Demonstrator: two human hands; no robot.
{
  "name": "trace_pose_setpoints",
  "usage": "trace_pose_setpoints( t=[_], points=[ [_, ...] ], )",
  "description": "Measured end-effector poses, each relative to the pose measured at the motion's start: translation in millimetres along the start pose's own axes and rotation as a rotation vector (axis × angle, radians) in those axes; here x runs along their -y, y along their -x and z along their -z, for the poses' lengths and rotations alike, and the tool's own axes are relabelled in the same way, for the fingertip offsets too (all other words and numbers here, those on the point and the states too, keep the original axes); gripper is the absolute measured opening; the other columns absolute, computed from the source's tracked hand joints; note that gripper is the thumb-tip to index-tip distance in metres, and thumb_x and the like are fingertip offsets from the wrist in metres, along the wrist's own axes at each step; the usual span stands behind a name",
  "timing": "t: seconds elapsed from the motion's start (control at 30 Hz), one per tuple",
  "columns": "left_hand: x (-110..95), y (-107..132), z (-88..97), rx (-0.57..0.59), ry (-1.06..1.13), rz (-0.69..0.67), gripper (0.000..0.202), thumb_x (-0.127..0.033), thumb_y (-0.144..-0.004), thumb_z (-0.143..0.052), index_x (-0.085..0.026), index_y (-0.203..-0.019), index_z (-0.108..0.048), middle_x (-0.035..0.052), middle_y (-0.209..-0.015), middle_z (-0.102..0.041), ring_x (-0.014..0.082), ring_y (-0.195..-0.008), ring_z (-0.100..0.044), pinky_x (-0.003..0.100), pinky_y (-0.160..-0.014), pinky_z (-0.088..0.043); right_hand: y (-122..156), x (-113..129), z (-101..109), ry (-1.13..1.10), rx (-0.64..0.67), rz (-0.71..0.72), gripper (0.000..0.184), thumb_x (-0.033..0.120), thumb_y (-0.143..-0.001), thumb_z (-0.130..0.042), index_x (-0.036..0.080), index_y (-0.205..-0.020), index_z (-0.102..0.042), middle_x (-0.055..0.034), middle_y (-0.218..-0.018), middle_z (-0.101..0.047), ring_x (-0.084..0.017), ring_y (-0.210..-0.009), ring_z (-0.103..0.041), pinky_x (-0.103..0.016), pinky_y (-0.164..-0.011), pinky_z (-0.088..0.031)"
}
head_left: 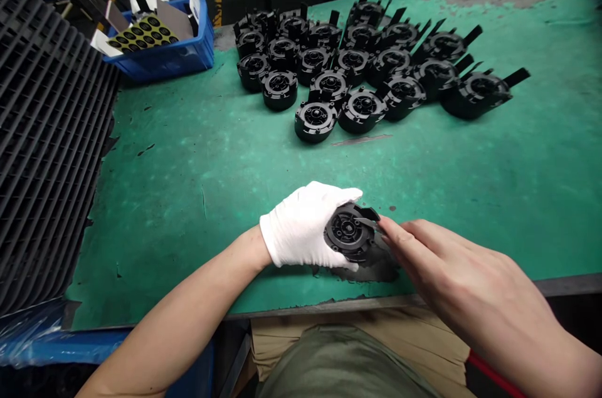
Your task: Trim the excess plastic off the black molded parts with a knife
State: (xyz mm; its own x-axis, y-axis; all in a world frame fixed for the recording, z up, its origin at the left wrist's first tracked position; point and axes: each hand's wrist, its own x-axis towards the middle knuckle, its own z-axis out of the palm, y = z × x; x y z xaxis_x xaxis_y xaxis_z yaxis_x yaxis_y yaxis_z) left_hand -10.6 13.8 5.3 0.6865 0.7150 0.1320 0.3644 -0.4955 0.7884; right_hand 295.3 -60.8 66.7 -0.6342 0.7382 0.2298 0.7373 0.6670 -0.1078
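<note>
Gripping noted: round black part (348, 233) is clasped face-up in gloved left hand (303, 225), apparently for access; right hand (451, 272), loosely open, empty, touches its 3 o'clock rim.

bin (162, 53) left of parts cluster (367, 66), behind hands (305, 225)

Your bench (569, 285) carries a green mat (197, 185), scuffed and torn along its near edge and worn bare at the far right. Black round housings (357, 66) stand clustered at far centre, touching one another. A blue bin (164, 58) sits at the far left corner.
</note>
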Motion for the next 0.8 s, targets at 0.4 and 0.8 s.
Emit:
trace_pose_setpoints(
  t=[0.4,0.8],
  points=[
    [-1.8,1.9,1.2,-0.015,-0.002,-0.007,0.111,-0.069,-0.087,-0.11,-0.016,-0.175,-0.07,0.0274,-0.169,-0.086,0.0526,-0.157,-0.086,0.072,-0.139,-0.069,-7.5,8.7,5.7,0.038,0.002,0.032,0.091,-0.005,-0.103,-0.048,0.023,-0.19,-0.054,-0.0083,-0.101,-0.077,-0.029,-0.07,-0.074,-0.04,-0.05,-0.049],
    [-3.3,1.8,1.3,-0.024,0.019,-0.024,0.108,-0.063,-0.088,-0.11,-0.015,-0.176,-0.069,0.028,-0.171,-0.084,0.0516,-0.156,-0.086,0.07,-0.139,-0.069,-11.6,-2.7,8.5,0.099,0.002,0.141,0.064,-0.008,-0.102,-0.049,0.013,-0.159,-0.069,-0.0066,-0.095,-0.072,-0.026,-0.071,-0.071,-0.04,-0.053,-0.051]
  ],
)
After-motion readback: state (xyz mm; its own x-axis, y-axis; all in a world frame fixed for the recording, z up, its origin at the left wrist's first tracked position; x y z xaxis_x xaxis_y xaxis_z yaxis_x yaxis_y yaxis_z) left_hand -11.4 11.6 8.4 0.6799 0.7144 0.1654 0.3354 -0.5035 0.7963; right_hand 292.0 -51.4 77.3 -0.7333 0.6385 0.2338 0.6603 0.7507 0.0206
